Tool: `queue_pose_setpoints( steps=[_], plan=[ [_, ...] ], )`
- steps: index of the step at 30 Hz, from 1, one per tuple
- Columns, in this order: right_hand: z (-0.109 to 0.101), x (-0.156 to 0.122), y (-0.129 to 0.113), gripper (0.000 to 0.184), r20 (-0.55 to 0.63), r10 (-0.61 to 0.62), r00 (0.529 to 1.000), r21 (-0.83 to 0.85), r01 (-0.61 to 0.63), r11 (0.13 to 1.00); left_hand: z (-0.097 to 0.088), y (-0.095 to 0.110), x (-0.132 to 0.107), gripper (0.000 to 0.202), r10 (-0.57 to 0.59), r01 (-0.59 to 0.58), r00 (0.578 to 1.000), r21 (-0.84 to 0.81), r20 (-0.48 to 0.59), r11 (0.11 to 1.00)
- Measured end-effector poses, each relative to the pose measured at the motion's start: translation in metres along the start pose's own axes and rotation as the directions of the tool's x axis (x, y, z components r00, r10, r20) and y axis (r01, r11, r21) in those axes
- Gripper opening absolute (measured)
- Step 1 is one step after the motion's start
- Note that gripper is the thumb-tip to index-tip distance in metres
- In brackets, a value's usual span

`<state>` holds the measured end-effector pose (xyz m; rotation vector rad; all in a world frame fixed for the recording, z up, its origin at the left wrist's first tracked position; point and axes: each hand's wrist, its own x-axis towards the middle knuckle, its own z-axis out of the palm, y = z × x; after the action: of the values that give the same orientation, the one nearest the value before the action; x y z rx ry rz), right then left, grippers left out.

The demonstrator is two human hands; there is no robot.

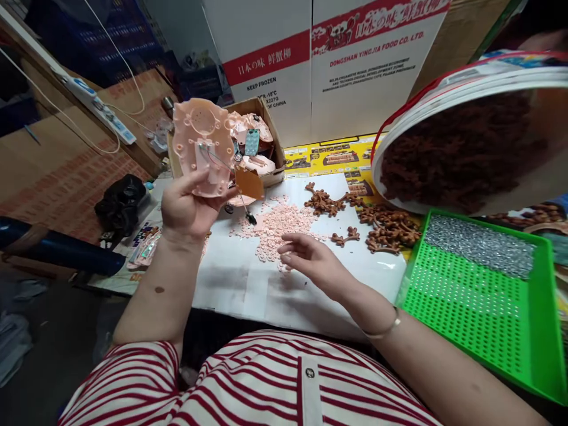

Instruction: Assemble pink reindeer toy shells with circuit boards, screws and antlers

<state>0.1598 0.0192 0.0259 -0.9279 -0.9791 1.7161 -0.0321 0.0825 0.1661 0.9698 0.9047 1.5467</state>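
Observation:
My left hand point(189, 207) is closed on a pale pink plastic shell point(184, 139), held up above the table with its inside facing me. The shell has a round patch of small holes, screw posts and thin wires. From the wires a small dark plug point(251, 219) hangs below it. My right hand point(317, 263) is open over the near edge of a heap of small pink plastic pieces point(284, 222), fingers slightly bent and thumb apart. Nothing shows in it. Brown branch-shaped plastic pieces point(326, 204) lie just beyond.
A cardboard box point(278, 145) of pink shells and electronic parts stands behind my left hand. To the right are a tilted white bucket point(377, 171) of brown pieces and a green perforated tray point(544, 319) with many silver screws point(479, 242). White cartons point(355, 100) stand behind.

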Motion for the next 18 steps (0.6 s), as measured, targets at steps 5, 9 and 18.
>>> queue_pose_setpoints(
  steps=[5,9,18],
  plan=[
    [0.023,0.010,0.008,0.064,0.201,0.063,0.978,0.266,-0.116,0.957,0.000,-0.036,-0.037,0.043,-0.162,0.161,0.986,0.022,0.042,0.987],
    [0.014,-0.002,0.014,0.049,0.127,0.046,0.991,0.359,-0.090,0.929,-0.011,-0.058,-0.057,0.056,-0.177,0.170,0.981,0.091,0.074,0.981],
    [-0.024,-0.034,0.015,0.054,-0.225,-0.084,0.971,0.155,0.120,0.981,-0.037,-0.085,-0.083,0.088,-0.208,0.200,0.955,0.060,0.211,0.978]
  ],
)
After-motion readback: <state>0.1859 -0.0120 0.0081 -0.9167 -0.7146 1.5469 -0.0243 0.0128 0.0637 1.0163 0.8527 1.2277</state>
